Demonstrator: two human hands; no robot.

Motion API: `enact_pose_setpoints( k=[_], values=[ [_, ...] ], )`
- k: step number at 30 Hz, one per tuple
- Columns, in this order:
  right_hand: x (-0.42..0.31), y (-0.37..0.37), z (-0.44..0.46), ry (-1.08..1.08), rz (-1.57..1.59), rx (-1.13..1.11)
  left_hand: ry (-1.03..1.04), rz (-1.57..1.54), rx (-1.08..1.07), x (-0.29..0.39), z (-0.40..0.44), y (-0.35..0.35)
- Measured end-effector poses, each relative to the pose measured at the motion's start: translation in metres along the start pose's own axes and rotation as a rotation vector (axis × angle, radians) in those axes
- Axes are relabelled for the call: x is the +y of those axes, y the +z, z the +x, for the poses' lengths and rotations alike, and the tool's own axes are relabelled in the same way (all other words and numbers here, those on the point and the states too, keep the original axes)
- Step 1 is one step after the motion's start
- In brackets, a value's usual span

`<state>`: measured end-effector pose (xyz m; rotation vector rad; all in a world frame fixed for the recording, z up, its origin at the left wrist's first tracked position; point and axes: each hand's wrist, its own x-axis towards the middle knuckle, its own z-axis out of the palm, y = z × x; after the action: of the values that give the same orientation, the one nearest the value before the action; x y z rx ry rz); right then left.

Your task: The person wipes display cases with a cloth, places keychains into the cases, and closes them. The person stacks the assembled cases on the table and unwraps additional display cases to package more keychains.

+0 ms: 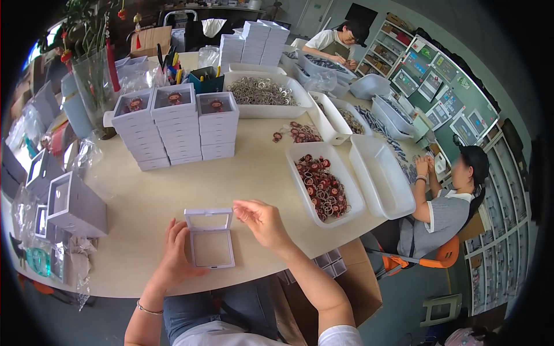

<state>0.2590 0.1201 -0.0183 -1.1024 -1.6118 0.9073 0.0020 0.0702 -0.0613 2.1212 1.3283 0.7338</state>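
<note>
On the table just in front of me lies a white display case (211, 249) with a clear window, its lid (209, 219) raised at the back. No item shows inside it. My left hand (173, 252) grips the case along its left side, thumb at the front corner. The fingers of my right hand (261, 224) are pinched together at the right edge of the lid. Right of the case stands a white bin (293, 167) filled with red-and-brown figure keychains (322, 185).
Stacked cases (217, 135) with keychains in the top ones stand behind. More cases (81, 202) lie left, among plastic bags. A bin of metal rings (259, 92), loose keychains (303, 132) and another white bin (385, 176) sit beyond. Two people (441, 202) work at the right and back.
</note>
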Motion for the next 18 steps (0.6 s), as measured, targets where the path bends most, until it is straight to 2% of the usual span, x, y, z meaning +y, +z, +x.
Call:
enact_pose_setpoints(
  k=[2,3,4,5,7,9,12,14,16,17,18],
  values=[
    [-0.009,-0.028,0.012,-0.108,-0.223,0.124,-0.024,0.049,0.018,0.003,0.0,0.002],
    [-0.014,-0.052,0.02,0.008,-0.279,0.218,-0.038,0.072,0.026,0.005,0.001,0.003],
    [-0.01,-0.08,0.029,-0.003,-0.465,0.288,-0.046,0.074,0.031,0.006,0.002,0.004],
    [-0.002,-0.103,0.036,0.14,-0.492,0.357,-0.054,0.077,0.035,0.008,0.002,0.005],
    [0.009,-0.141,0.039,0.348,-0.864,0.277,-0.083,0.055,0.047,0.013,0.0,0.004],
    [0.026,-0.16,0.039,0.47,-1.032,0.176,-0.117,-0.001,0.068,0.02,0.0,0.0],
    [0.046,-0.171,0.034,0.44,-1.007,0.133,-0.09,-0.119,0.219,0.016,-0.01,-0.003],
    [0.06,-0.181,0.03,0.395,-0.83,0.235,0.081,-0.019,0.207,-0.039,-0.038,0.0],
    [0.057,-0.188,0.026,0.335,-0.653,0.314,-0.016,-0.073,0.171,-0.036,-0.046,-0.011],
    [0.052,-0.189,0.023,0.359,-0.44,0.329,-0.201,-0.178,0.137,-0.02,-0.056,-0.02],
    [0.038,-0.184,0.02,0.366,-0.342,0.316,-0.265,-0.325,0.152,-0.001,-0.055,-0.021]
  ],
)
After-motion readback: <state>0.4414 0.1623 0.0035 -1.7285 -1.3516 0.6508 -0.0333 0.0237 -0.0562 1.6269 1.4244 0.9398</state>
